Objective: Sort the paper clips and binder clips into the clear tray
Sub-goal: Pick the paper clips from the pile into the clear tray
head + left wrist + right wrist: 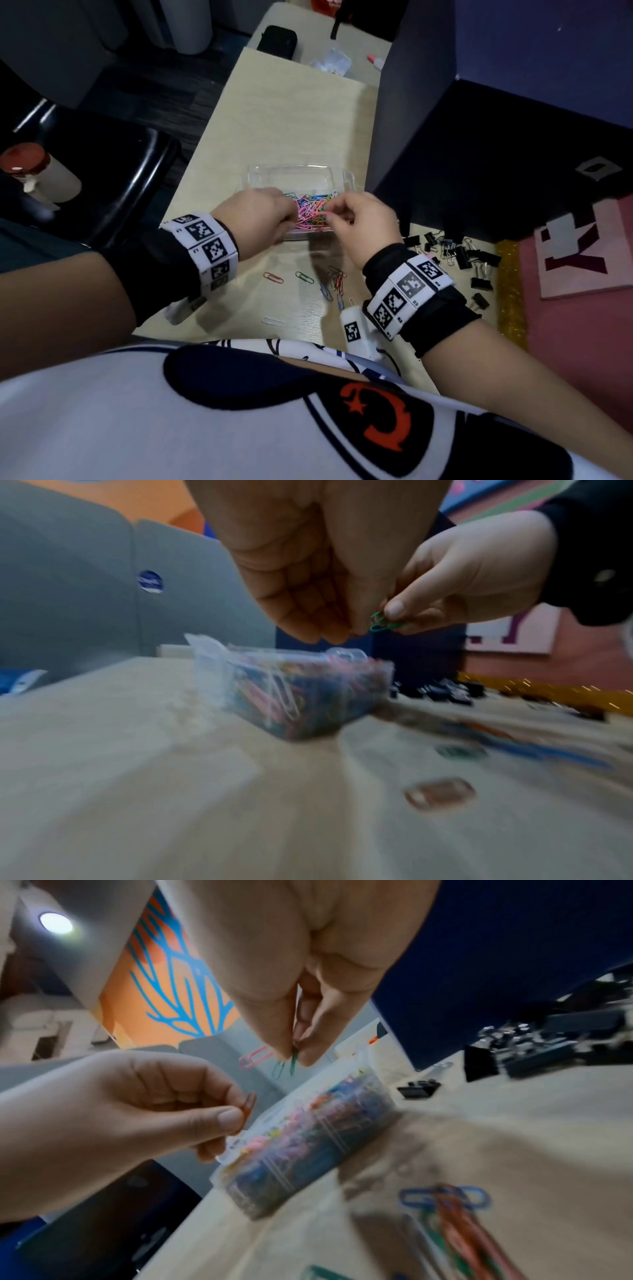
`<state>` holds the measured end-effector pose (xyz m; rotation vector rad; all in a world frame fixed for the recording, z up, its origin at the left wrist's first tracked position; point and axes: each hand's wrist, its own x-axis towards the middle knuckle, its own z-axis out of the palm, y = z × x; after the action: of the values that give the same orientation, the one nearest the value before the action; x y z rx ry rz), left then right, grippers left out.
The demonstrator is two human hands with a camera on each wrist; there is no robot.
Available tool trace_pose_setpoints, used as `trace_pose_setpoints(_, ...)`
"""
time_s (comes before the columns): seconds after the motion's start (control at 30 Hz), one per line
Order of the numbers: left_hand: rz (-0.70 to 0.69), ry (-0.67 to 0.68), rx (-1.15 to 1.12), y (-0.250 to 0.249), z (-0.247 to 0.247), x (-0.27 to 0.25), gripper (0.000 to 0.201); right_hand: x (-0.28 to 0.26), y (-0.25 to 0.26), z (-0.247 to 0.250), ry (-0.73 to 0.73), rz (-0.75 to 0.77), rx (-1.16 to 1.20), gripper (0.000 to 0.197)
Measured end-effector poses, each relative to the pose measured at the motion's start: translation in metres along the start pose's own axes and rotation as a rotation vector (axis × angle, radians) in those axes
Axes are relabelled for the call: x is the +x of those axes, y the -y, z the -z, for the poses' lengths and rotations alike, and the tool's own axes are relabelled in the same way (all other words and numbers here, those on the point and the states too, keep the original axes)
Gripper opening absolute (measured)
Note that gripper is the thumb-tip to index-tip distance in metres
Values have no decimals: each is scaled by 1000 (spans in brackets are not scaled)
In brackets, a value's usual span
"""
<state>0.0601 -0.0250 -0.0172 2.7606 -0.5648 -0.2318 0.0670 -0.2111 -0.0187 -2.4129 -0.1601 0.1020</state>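
Two hands over tray, pinched clips pointing down.

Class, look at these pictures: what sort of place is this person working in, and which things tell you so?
Probably an office or study cubicle. A narrow wooden desk stands against dark blue partition panels, a black chair is beside it, and stationery lies about: binder clips and a clear tray of paper clips.

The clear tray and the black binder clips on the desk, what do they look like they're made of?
The clear rectangular tray: likely thin moulded plastic, glossy; the coloured paper clips show through its walls and the rim catches highlights. The black binder clips: probably painted sheet metal, dark matte bodies with shiny silver wire handles. The pale desk: seemingly wood-grain laminate, smooth with faint streaks.
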Motion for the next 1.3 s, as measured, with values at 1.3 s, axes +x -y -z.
trace_pose_setpoints(1.3,-81,443,272,-30,-42,2,19,-43,-17,-24,494,-16,-405,30)
